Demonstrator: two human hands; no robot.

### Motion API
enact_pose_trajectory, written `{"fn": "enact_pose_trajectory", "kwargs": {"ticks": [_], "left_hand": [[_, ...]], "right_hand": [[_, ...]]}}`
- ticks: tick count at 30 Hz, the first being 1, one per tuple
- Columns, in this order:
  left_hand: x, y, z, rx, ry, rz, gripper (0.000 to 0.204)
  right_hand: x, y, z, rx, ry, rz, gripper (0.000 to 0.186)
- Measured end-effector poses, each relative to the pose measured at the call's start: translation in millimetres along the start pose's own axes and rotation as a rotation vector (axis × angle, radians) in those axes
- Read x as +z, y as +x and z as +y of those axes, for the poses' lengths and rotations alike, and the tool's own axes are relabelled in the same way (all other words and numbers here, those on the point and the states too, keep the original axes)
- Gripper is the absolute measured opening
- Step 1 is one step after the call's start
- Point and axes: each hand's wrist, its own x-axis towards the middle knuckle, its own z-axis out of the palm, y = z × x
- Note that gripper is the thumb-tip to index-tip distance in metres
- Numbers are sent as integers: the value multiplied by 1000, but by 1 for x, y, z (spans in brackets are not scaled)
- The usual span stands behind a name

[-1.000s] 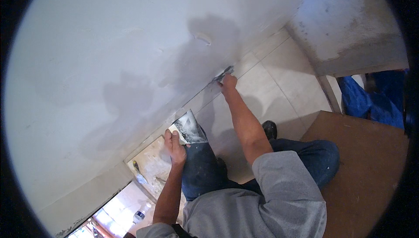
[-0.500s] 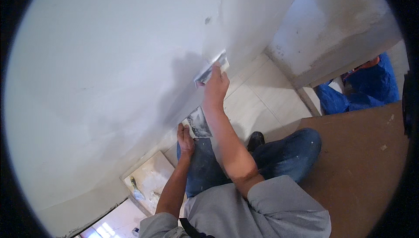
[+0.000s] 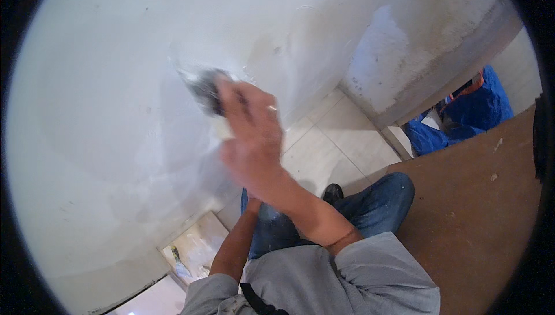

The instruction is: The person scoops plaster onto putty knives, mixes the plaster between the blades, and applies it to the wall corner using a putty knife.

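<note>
My right hand (image 3: 251,121), smeared by motion, is wrapped round a wide putty knife (image 3: 206,91) and holds its dark blade against the white wall (image 3: 98,118). Wet, shiny filler shows on the wall round the blade's edge. Lower down, near my bent knee, my left forearm (image 3: 236,240) reaches in toward the wall. The right hand and forearm cover the left hand and anything in it.
A pale board (image 3: 203,238) lies on the floor at the wall's foot, with a smaller putty knife (image 3: 180,263) on it. Ahead are floor tiles (image 3: 324,147) and a patchy side wall (image 3: 404,55). A brown sheet (image 3: 457,217) and blue plastic (image 3: 477,107) are at the right.
My right hand has swept the putty knife leftward across the wall. The left hand and the filler-smeared plate by it, visible before, are now hidden behind the right arm.
</note>
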Motion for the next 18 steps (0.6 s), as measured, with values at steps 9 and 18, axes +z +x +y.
{"fn": "enact_pose_trajectory", "kwargs": {"ticks": [9,18], "left_hand": [[-19,-2,-11,-119,-335,291,23],[-29,-14,17,-341,-586,727,24]], "right_hand": [[69,-158,211,1399,808,138,28],[147,-223,259,1860,1154,87,31]]}}
